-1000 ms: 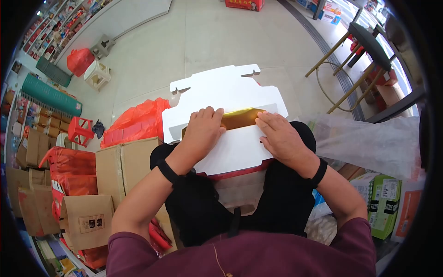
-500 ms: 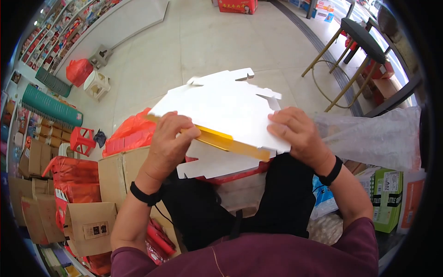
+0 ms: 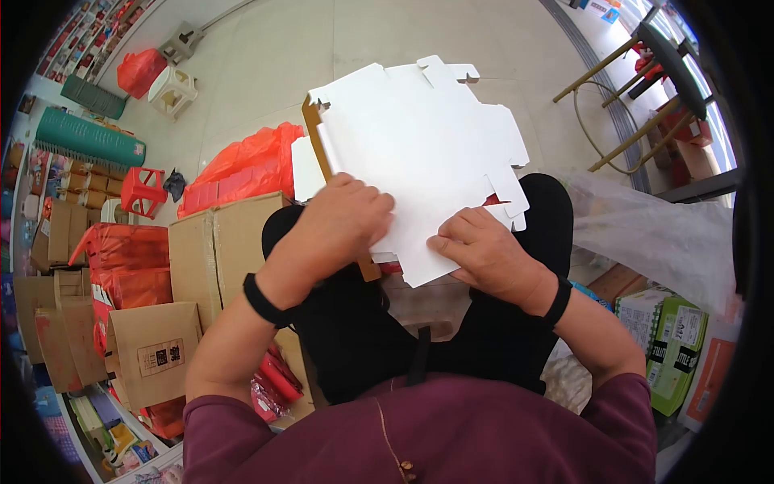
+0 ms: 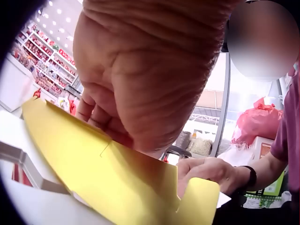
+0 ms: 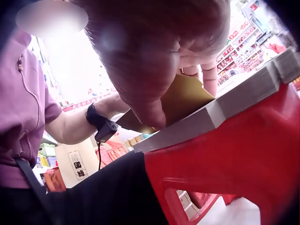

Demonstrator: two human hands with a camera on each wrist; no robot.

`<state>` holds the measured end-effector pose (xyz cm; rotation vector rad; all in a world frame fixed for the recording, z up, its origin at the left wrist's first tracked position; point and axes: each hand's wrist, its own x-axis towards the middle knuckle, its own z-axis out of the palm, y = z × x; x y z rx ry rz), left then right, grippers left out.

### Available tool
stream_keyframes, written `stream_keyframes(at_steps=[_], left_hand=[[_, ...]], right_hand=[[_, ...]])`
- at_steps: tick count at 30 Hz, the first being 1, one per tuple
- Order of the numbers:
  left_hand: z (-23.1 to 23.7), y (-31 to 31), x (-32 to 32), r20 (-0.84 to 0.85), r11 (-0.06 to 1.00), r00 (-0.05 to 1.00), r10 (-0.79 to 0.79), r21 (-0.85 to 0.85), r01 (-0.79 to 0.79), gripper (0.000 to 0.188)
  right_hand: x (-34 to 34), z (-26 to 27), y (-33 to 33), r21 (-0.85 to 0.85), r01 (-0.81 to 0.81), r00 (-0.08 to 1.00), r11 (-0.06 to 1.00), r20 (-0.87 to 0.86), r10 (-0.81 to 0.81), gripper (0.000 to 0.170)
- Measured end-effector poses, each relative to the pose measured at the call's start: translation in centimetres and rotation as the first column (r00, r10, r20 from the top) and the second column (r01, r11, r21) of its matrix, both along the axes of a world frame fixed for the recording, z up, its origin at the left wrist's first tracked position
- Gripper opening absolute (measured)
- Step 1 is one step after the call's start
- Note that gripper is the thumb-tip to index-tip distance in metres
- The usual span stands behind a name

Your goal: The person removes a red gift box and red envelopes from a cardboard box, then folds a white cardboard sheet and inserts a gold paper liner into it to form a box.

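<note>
A white die-cut cardboard box blank (image 3: 419, 137) lies slanted over the person's knees, its gold face (image 4: 122, 173) showing along a bent-up side strip in the left wrist view. The left hand (image 3: 343, 222) grips the blank's near left edge, fingers over the white face. At the near right corner, the right hand (image 3: 493, 256) pinches the board between thumb and fingers. Beneath lies a thick stack of cardboard blanks (image 5: 229, 101), resting on a red plastic stool (image 5: 211, 150) between the legs.
A large carton (image 3: 218, 250) stands by the left knee, with a red plastic bag (image 3: 246, 173) beyond it. Clear plastic sheeting (image 3: 645, 238) and a green box (image 3: 676, 351) lie on the right. A bar stool (image 3: 669, 73) stands further off.
Both hands first pressed on a gold-lined fold, then lifted the blank and turned it. Its white face is now rotated, with the gold strip along the left.
</note>
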<state>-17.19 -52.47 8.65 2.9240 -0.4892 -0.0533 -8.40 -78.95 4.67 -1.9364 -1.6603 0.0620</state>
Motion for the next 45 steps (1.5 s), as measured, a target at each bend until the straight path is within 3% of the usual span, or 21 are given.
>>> stream_keyframes(at_steps=[2,6,9,12,14,15,16,20,23,32,41,45], left_hand=[[-0.1,1.6,-1.8,-0.042,0.994,0.993,0.108,-0.024,-0.109,0.027],[0.6,-1.0,-5.0,-0.081,0.979,0.991,0.109,-0.165,-0.122,0.052],[-1.1,-3.3,-4.8,0.005,0.949,0.987,0.158,-0.279,-0.15,0.042],[-3.2,-2.4,-3.3,0.038,0.887,0.941,0.336,-0.35,-0.303,0.026],[-3.2,-1.8,-2.1,-0.098,0.815,0.908,0.407,-0.41,-0.409,0.022],[-3.2,-1.3,-1.4,-0.167,0.775,0.884,0.436,-0.43,-0.463,0.022],[-3.7,-0.4,-0.7,-0.17,0.785,0.9,0.401,-0.442,-0.434,0.028],[-3.9,0.5,0.5,-0.395,0.689,0.815,0.424,-0.443,-0.574,0.037],[-3.4,0.3,1.1,-0.422,0.687,0.778,0.466,-0.381,-0.619,0.038],[-4.0,-0.1,1.1,-0.274,0.778,0.836,0.475,-0.313,-0.545,0.04],[-4.4,-0.5,1.7,-0.194,0.801,0.842,0.504,-0.261,-0.539,0.038],[-4.6,-0.4,2.0,-0.18,0.809,0.842,0.509,-0.235,-0.539,0.037]], right_hand=[[0.3,-0.1,-0.4,0.009,0.001,0.999,1.0,-0.034,-0.001,0.044],[0.7,-1.0,-0.2,0.026,0.028,0.996,0.999,-0.085,-0.026,0.039],[1.2,-0.9,1.1,0.014,0.059,0.987,0.998,-0.148,-0.056,0.03],[2.3,-0.9,2.5,0.041,0.145,0.94,0.989,-0.319,-0.125,0.021],[3.5,-1.1,3.2,0.075,0.221,0.895,0.972,-0.412,-0.172,0.012],[4.0,-0.3,3.4,-0.051,0.271,0.797,0.961,-0.549,-0.254,0.013],[4.7,-0.1,3.5,-0.102,0.275,0.799,0.956,-0.529,-0.286,0.017],[6.0,0.4,3.9,-0.298,0.312,0.819,0.902,-0.398,-0.414,0.029],[6.2,0.2,4.3,-0.313,0.331,0.822,0.89,-0.366,-0.435,0.036],[6.2,0.8,5.1,-0.464,0.33,0.85,0.822,-0.233,-0.473,0.033],[5.8,-1.3,5.2,-0.267,0.396,0.883,0.879,-0.15,-0.444,0.025],[5.9,-0.4,5.7,-0.342,0.402,0.883,0.849,-0.102,-0.459,0.024]])
